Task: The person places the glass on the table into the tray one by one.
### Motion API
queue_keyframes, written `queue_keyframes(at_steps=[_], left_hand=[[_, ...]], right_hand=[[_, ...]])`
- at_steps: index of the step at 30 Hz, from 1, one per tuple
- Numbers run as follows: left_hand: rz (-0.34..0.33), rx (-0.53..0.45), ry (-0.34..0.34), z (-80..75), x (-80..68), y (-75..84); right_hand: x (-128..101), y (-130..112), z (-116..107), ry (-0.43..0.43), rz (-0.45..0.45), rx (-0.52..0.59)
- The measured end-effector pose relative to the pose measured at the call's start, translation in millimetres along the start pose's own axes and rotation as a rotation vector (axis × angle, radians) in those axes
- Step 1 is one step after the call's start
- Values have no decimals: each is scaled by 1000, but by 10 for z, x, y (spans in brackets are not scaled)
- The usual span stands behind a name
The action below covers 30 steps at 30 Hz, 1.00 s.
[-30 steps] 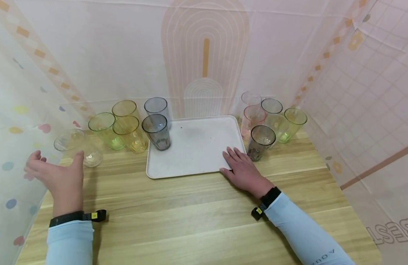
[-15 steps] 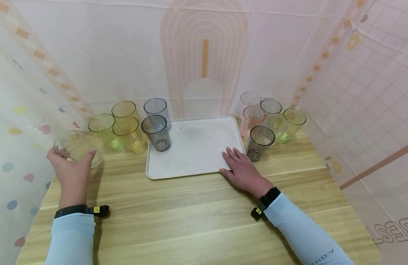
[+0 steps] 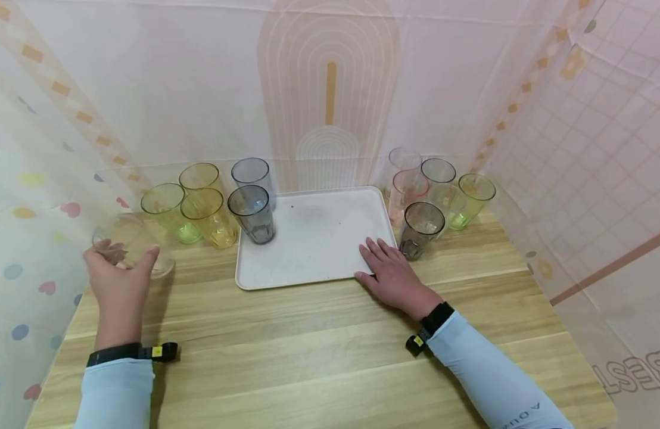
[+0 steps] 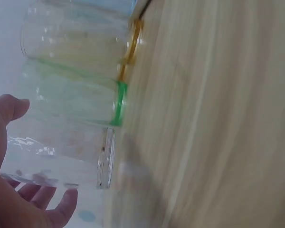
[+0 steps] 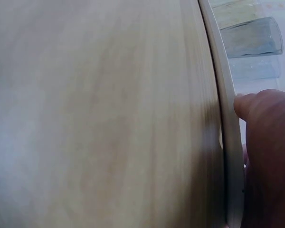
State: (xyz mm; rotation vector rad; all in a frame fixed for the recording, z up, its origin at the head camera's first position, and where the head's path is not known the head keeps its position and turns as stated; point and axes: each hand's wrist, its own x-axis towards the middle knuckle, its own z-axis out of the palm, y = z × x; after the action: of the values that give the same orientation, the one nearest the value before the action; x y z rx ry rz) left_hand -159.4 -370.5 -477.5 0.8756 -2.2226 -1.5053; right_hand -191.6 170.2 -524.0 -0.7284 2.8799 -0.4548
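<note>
Looking down from the head view, the left hand [image 3: 121, 280] curls its thumb and fingers round a clear cup [image 3: 131, 247] at the left edge of the wooden table [image 3: 319, 351], just in front of a green cup [image 3: 166, 211]. Whether the clear cup's base touches the wood cannot be told. Beside the green cup stand two yellow cups [image 3: 206, 217] and two grey cups [image 3: 251, 213], the nearer grey one on the left corner of the white tray [image 3: 314, 238]. The right hand [image 3: 394, 275] lies flat, fingers straight, on the tray's near right corner, with a dark grey cup [image 3: 420, 229] just beyond its fingertips. Behind that cup stand a pink cup [image 3: 407, 193], more clear ones and a pale green cup [image 3: 472, 199].

From the left wrist view, the clear cup [image 4: 61, 152] sits between thumb and fingers [image 4: 61, 209] of the left hand [image 4: 9, 190], with the green cup [image 4: 71, 99] and a yellow one [image 4: 80, 42] just past it; the picture is blurred.

From the right wrist view, the right hand [image 5: 270, 156] rests on the tray's rim [image 5: 228, 133], thumb straight along the edge, and a grey cup [image 5: 251, 42] shows beyond.
</note>
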Motion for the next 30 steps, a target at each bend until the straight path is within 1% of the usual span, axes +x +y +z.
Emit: queue_keyframes(at_steps=[5, 8, 13, 18, 20, 24, 27, 30], left_hand=[[113, 14, -24, 121, -273, 56], [161, 4, -37, 221, -432, 111], [189, 7, -91, 396, -647, 190], [261, 32, -153, 635, -843, 242], [289, 46, -179, 745, -911, 263], [329, 34, -231, 962, -1009, 293], [362, 15, -260, 1091, -1045, 312], [382, 9, -286, 1177, -1054, 327]], right_hand=[[-5, -19, -20, -5, 4, 4], [-6, -25, -23, -7, 5, 16], [-2, -8, 6, -1, 7, 24], [-2, 23, 32, 8, 3, 25], [-5, 33, 33, 7, 3, 23], [-13, 30, 19, 1, 4, 22], [-13, 20, 15, -2, 2, 14], [-6, 6, 7, -5, 5, 16]])
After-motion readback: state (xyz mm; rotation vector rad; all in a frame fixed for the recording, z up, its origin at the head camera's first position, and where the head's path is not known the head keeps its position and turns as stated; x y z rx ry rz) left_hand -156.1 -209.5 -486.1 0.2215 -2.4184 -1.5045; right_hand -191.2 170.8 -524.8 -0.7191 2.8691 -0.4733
